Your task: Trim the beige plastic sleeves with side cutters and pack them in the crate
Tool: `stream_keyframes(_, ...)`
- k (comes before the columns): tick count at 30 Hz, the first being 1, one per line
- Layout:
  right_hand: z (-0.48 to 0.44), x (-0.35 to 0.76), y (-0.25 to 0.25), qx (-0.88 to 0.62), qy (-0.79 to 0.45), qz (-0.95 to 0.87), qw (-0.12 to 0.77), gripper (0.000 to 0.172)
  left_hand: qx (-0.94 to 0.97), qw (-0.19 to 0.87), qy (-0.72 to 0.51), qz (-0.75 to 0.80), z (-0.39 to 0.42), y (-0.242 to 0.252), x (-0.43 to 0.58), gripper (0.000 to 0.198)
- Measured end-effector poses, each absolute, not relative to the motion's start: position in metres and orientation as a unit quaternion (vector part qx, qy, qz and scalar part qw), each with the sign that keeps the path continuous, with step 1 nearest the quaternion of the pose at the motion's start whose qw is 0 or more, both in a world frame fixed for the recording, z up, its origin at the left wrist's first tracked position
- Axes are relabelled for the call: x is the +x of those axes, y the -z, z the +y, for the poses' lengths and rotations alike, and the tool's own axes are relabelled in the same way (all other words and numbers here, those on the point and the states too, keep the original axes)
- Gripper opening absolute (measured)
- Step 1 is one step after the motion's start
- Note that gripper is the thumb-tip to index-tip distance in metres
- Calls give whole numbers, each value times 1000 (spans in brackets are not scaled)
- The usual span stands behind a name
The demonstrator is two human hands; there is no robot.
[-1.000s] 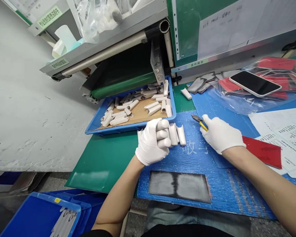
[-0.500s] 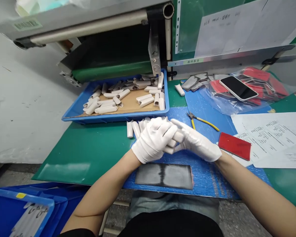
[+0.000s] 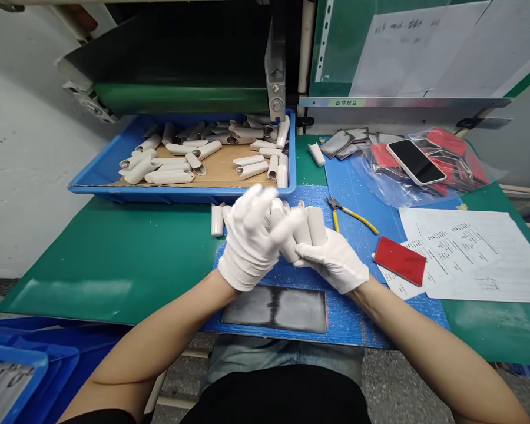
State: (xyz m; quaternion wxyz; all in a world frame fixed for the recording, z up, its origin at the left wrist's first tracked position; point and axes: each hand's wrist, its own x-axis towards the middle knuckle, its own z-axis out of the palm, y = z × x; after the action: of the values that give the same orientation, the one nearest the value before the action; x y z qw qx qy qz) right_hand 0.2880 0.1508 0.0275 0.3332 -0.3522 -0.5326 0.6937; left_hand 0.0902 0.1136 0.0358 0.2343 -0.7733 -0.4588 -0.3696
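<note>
Several white half-tube plastic pieces (image 3: pixel 317 226) stand bunched side by side between my two white-gloved hands. My right hand (image 3: pixel 335 262) is closed round their lower right side, its thumb across the front. My left hand (image 3: pixel 251 241) is at their left, partly smeared by motion, with its thumb reaching over the front of the bunch and its fingers bent at the side. More such pieces (image 3: pixel 217 221) stand on the bench behind my left hand. Below my hands lies a worn black-and-grey rectangular pad (image 3: pixel 274 309) on the blue mat (image 3: pixel 344 315).
Behind, a blue tray (image 3: pixel 172 196) holds many similar pieces on cardboard, under a green conveyor roller (image 3: pixel 181 99). To the right are yellow-handled cutters (image 3: pixel 357 219), a red pad (image 3: pixel 400 260), papers (image 3: pixel 481 253) and a phone (image 3: pixel 416 162) on a plastic bag of red pads (image 3: pixel 453 141).
My clasped hands have come apart somewhat, showing the bunched white pieces between them. My left hand has turned upward, its fingers raised. The camera view has shifted, moving the bench leftward in the picture.
</note>
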Motion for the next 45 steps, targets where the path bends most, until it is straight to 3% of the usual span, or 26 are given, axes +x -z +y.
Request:
stream_keyframes(2, 150, 292, -23, -353, -704, -512, 344, 72, -722, 136, 421, -532, 108, -32, 94, 69)
stream_keyframes(5, 153, 296, -19, -378, -688, -493, 376, 79, -706, -108, 455, -531, 102, -29, 100, 73)
stream_keyframes(7, 156, 296, -19, -409, -659, -503, 381, 80, -672, -268, 480, -496, 102, -28, 103, 65)
stream_keyframes(10, 156, 295, -23, -431, -627, -530, 374, 76, -604, -379, 520, -470, 107, -24, 109, 55)
stream_keyframes(18, 156, 299, -33, -455, -526, -602, 392, 56, -562, -392, 541, -488, 116, -28, 107, 53)
stream_keyframes(25, 161, 298, -12, -380, -640, -553, 374, 51, -421, -583, 459, -521, 104, -47, 108, 75)
stream_keyframes(34, 160, 300, -13, -363, -690, -514, 358, 36, -355, -643, 471, -489, 104, -53, 108, 87)
stream_keyframes(42, 155, 307, -15, -440, -567, -580, 385, 51, -309, -685, 495, -437, 106, -36, 103, 64)
stream_keyframes(45, 158, 312, -18, -450, -507, -617, 400, 48, -292, -692, 497, -434, 107, -36, 103, 61)
